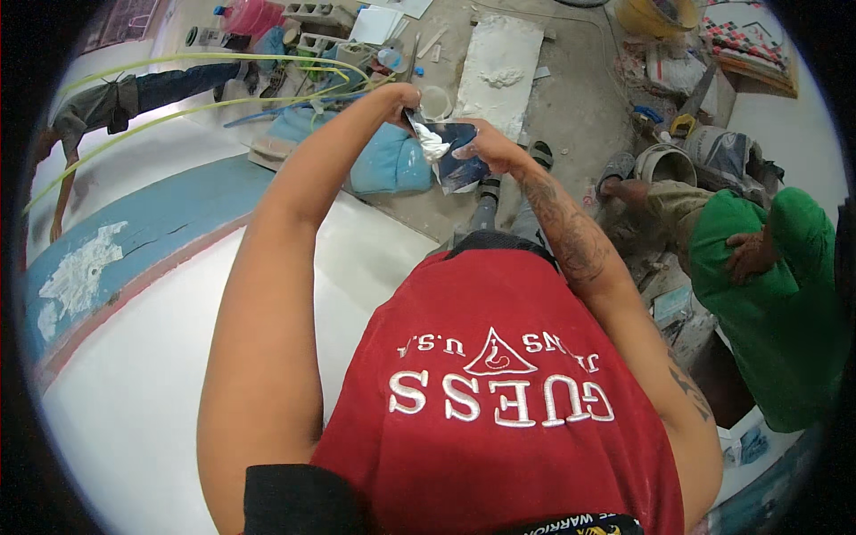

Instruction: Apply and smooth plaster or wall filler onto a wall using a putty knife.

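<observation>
My left hand (pixel 403 100) is closed on a thin, dark flat scraper, seen nearly edge-on. My right hand (pixel 492 149) grips a wider, dark flat scraper (pixel 458 135) by its right side, thumb on top. A lump of white putty (pixel 432 143) lies between the two blades, touching both. Both hands are held out in front of me, above the floor. Just beyond them is a board (pixel 499 45) smeared with white putty. A small, pale round tub (pixel 435 102) stands close to my left hand.
A blue cushion-like bundle (pixel 390 160) lies below my left hand. At right, a person in green (pixel 758 267) sits near a white bucket (pixel 664 167); another person (pixel 116 102) is at far left. Yellow-green hoses (pixel 214 60) cross the left side. A yellow bucket (pixel 655 16) stands at the back.
</observation>
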{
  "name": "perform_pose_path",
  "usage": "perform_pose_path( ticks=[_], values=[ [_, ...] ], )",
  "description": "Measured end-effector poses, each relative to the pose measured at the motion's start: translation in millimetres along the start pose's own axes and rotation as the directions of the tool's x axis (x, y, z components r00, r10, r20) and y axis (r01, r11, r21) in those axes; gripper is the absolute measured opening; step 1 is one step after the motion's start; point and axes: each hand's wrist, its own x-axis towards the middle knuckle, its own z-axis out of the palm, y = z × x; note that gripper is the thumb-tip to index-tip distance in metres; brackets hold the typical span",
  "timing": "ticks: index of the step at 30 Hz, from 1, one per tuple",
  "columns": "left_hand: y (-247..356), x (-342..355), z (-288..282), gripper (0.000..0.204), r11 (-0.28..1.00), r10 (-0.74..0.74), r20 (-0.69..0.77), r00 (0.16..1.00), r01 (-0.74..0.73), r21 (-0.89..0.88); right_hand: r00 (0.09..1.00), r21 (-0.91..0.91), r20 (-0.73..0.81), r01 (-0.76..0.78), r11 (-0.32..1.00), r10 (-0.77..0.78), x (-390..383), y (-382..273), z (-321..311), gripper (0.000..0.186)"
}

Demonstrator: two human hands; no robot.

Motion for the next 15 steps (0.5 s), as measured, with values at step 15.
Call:
perform_pose_path(
  ticks=[15],
  values=[
    [-50, -162, 25, 0.018, 0.011, 0.754, -0.397, 0.523, -0.615, -0.789, 0.708, -0.180, -0.212, 0.650, 0.739, -0.674, -134, -159, 40, 0.007]
  ],
)
